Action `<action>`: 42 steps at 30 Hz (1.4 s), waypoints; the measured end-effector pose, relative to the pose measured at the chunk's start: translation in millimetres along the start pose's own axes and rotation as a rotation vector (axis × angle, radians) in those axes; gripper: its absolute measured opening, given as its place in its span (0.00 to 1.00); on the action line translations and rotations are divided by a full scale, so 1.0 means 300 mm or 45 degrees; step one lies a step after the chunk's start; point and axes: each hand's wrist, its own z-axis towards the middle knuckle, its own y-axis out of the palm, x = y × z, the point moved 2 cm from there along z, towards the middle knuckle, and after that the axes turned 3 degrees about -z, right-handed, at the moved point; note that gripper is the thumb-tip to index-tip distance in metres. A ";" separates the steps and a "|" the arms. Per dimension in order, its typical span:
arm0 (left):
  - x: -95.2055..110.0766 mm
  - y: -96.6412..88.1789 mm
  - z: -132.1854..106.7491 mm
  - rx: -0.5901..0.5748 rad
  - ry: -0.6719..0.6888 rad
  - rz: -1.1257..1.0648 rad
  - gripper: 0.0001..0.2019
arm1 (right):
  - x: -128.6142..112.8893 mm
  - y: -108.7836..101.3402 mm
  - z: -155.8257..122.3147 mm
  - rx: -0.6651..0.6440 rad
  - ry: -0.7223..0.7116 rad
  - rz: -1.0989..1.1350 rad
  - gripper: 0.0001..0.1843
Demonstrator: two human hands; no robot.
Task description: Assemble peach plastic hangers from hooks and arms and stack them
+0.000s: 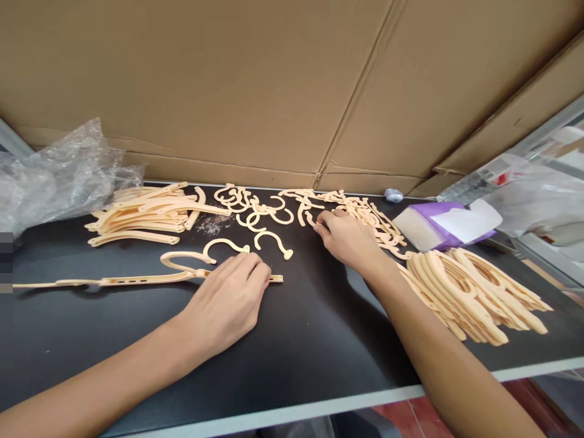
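My left hand (227,300) rests on the black table (296,340), its fingers curled down onto a long peach plastic hanger bar (137,280) that lies flat across the left side. My right hand (347,238) reaches further back, its fingertips pinching at a loose peach hook (314,220) at the edge of a scattered pile of hooks (365,213). Two single hooks (272,238) lie between my hands.
A stack of peach hanger arms (146,213) lies at the back left beside crumpled clear plastic (59,170). Another stack of curved hanger pieces (474,289) sits at the right. A purple packet (438,225) and cardboard wall (274,91) stand behind.
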 end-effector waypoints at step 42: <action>-0.030 0.005 -0.002 0.056 -0.001 -0.091 0.11 | -0.081 -0.072 -0.088 -0.450 -0.510 0.705 0.17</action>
